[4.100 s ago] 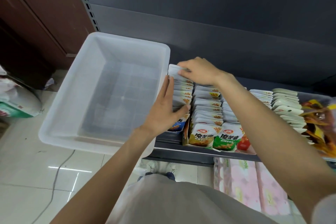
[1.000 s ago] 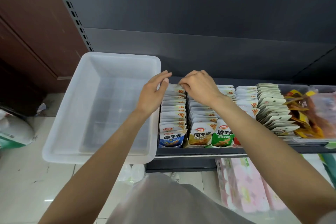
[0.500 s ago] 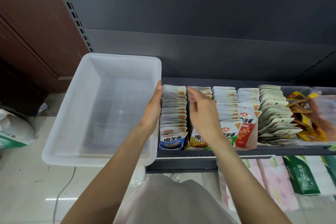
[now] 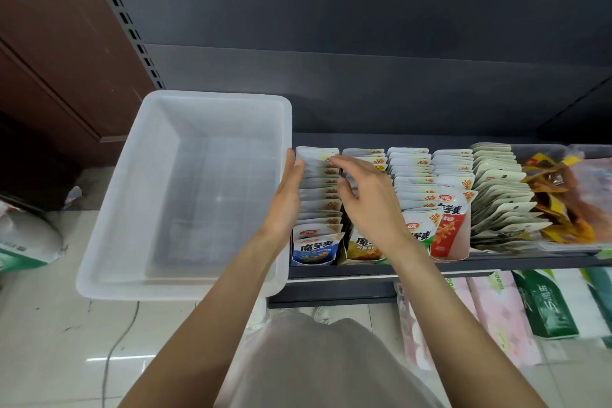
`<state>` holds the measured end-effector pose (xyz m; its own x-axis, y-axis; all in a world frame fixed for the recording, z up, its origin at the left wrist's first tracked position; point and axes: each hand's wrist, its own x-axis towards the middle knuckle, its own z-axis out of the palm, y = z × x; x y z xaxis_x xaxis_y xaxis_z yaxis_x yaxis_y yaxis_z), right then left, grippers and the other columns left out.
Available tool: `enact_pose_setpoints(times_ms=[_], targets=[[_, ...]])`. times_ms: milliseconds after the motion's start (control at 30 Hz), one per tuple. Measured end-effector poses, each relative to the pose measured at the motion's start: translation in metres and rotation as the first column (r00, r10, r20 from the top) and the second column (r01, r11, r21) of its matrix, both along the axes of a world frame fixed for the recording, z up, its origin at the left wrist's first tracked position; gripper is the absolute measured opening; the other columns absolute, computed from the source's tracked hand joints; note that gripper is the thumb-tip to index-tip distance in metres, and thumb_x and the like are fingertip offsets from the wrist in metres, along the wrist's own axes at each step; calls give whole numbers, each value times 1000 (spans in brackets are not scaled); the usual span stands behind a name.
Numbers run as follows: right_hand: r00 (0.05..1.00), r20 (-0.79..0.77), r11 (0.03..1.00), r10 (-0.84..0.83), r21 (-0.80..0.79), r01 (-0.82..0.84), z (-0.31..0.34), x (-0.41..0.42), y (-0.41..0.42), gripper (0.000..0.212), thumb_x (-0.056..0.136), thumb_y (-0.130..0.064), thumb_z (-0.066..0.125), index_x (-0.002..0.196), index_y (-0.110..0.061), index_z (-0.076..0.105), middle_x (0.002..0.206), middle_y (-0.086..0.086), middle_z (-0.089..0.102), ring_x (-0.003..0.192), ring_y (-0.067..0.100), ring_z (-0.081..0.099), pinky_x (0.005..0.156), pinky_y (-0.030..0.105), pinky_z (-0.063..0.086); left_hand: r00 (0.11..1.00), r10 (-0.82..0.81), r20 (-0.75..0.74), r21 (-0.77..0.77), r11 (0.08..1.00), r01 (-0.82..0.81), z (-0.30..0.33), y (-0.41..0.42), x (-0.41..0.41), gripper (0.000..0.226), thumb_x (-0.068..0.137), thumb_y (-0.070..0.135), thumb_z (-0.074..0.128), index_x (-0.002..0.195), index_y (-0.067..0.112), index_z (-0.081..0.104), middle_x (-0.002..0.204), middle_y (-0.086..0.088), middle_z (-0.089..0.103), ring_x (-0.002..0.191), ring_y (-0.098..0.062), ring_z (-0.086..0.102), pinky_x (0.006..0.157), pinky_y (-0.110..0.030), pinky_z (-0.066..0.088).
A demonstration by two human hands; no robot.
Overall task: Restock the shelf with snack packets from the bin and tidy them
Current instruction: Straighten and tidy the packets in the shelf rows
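Observation:
Several rows of snack packets stand upright on the dark shelf (image 4: 496,263). The leftmost row, fronted by a blue packet (image 4: 314,247), sits between my two hands. My left hand (image 4: 287,197) lies flat with straight fingers against that row's left side, beside the bin wall. My right hand (image 4: 367,199) hovers with spread, relaxed fingers over the blue and yellow rows (image 4: 362,247), holding nothing. The translucent white bin (image 4: 109,262) at the left of the shelf has no packets in it.
Green (image 4: 420,235), red (image 4: 448,228) and pale green packet rows (image 4: 500,195) continue to the right, then loose orange snack bags (image 4: 556,202). Tissue packs (image 4: 503,315) fill the lower shelf. A sack (image 4: 23,242) lies on the tiled floor at left.
Both hands came forward from the back of the rows. My left hand now lies along the blue row's side, and my right hand has lifted with fingers spread wider.

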<state>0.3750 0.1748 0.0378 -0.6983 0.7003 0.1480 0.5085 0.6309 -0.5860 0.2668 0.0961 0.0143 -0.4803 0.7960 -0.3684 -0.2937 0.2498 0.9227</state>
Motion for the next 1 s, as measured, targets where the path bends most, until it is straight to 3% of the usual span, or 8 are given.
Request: enact_pose_setpoints(times_ms=[100, 233, 433, 567, 700, 800, 900, 1000], targets=[[994, 107, 985, 10, 171, -29, -5, 14, -9, 42, 100, -23, 38, 140, -10, 44, 146, 3, 42, 143, 15, 20, 117, 33, 16, 1000, -27, -3, 9, 1000, 27, 3, -8, 4, 76, 79, 69, 26, 148, 36, 19, 150, 6, 34, 136, -15, 35, 109, -32, 31], [940, 339, 966, 46, 225, -128, -24, 18, -30, 56, 100, -42, 7, 149, -16, 14, 156, -3, 15, 145, 11, -11, 118, 42, -9, 997, -27, -71, 33, 999, 29, -3, -7, 8, 58, 96, 50, 26, 149, 35, 8, 156, 13, 16, 142, -7, 19, 118, -36, 14], [944, 330, 952, 4, 287, -105, -34, 14, -34, 57, 100, -44, 6, 148, -15, 22, 155, -2, 21, 146, 14, -3, 116, 45, -6, 998, -33, -57, 46, 998, 35, -3, -6, 9, 56, 99, 42, 29, 150, 32, 6, 156, 10, 16, 141, -7, 20, 118, -38, 16], [914, 361, 908, 183, 294, -298, -30, 27, -33, 73, 93, -63, 20, 150, -18, 13, 158, 2, 7, 146, 16, -9, 116, 46, -8, 998, -56, -3, 89, 994, 56, 1, -18, 11, 41, 100, 33, 30, 139, 40, 20, 138, 19, 40, 121, 5, 44, 99, -15, 39], [899, 398, 842, 182, 409, -352, -38, 36, -30, 60, 93, -46, 30, 147, -23, 16, 156, 10, 20, 146, 23, 3, 114, 54, 5, 997, -68, -24, 69, 995, 69, -3, -24, 16, 50, 98, 39, 33, 146, 36, 18, 149, 11, 32, 135, -6, 33, 114, -34, 27], [911, 378, 847, 164, 420, -326, -36, 37, -28, 50, 97, -36, 28, 145, -26, 21, 154, 8, 27, 146, 23, 6, 115, 56, 8, 998, -65, -19, 55, 996, 66, 0, -24, 22, 54, 99, 38, 32, 149, 30, 13, 147, 15, 31, 131, -1, 32, 109, -23, 26], [916, 359, 837, 177, 435, -332, -36, 38, -26, 47, 97, -34, 28, 143, -27, 31, 152, 6, 32, 145, 24, 9, 114, 56, 8, 995, -70, -64, 32, 997, 72, 2, -24, 26, 54, 98, 44, 31, 148, 33, 14, 149, 14, 30, 136, -7, 30, 113, -33, 27], [914, 344, 822, 216, 442, -360, -35, 39, -23, 45, 97, -28, 42, 142, -25, 38, 149, 5, 38, 145, 26, 12, 113, 57, 9, 996, -56, -66, 39, 998, 59, 5, -24, 28, 42, 99, 41, 30, 141, 37, 28, 136, 15, 43, 129, -11, 42, 109, -37, 37]])
